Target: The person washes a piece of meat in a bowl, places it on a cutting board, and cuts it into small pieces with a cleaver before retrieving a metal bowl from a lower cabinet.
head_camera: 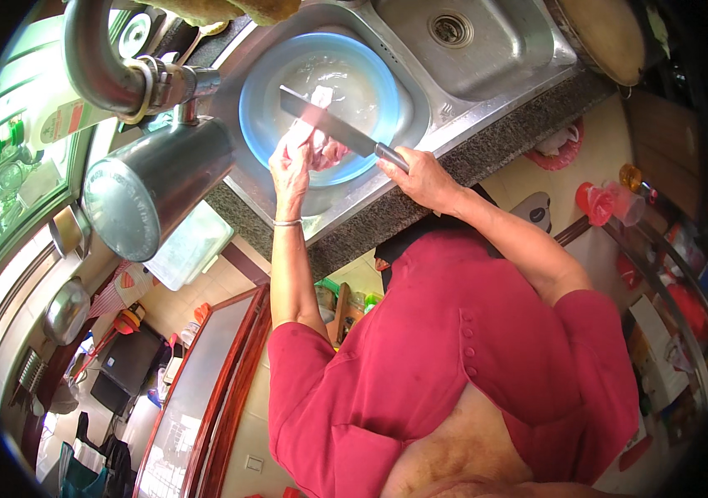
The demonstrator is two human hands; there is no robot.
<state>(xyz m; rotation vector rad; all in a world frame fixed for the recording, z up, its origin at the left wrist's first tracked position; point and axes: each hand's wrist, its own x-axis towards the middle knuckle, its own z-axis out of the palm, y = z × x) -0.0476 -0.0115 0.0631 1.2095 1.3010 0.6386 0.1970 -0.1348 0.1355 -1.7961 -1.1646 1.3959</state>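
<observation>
My right hand (423,180) grips the dark handle of a broad-bladed kitchen knife (335,127). The blade slants up and left across a piece of raw meat (304,134), partly covering it. Fingers of my left hand (291,171) hold the meat at its near left side. Both are above a blue plastic basin (254,146) with water in it, set in the left bowl of a stainless steel sink. Whether the edge is cutting into the meat cannot be told.
A metal pipe (101,56) and a large metal cylinder (161,187) jut in close at the left. The sink's second bowl (484,68) lies to the right, near a round wooden board (606,37). A dark granite counter edge (379,233) runs before me.
</observation>
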